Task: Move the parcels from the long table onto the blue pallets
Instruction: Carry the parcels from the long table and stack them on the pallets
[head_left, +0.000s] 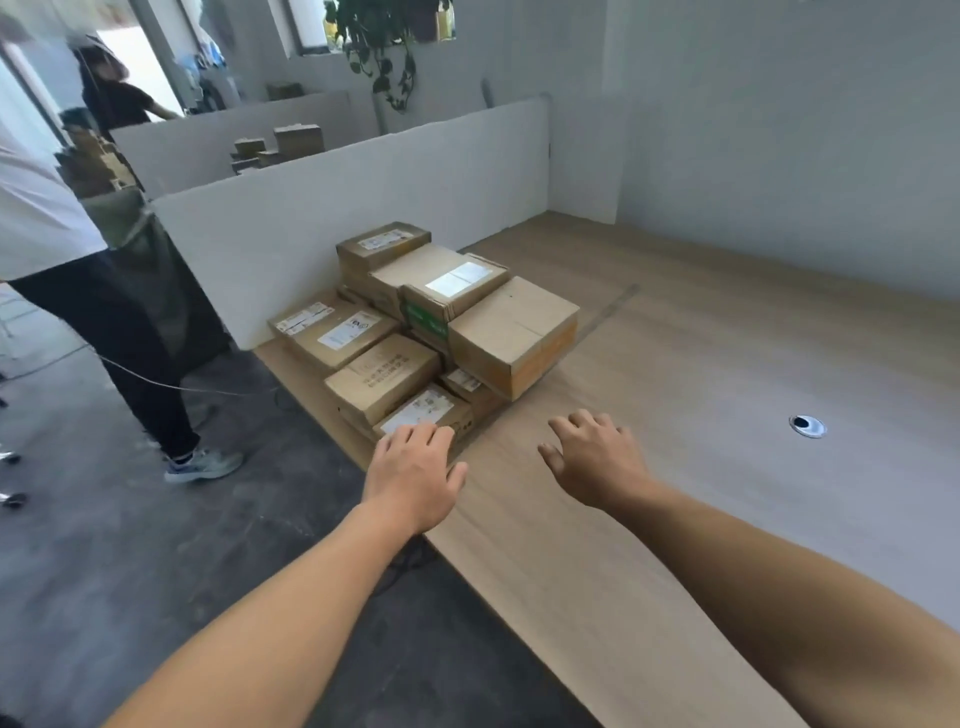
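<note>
Left hand (415, 470) at nearest parcel (423, 410)

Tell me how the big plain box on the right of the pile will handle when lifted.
The big box is probably stiff: its cardboard edges look square and its top flat. It sits tilted on smaller parcels, so a nudge may slide it onto the table. Bulky, it may be heavy, though weight cannot be seen.
</note>
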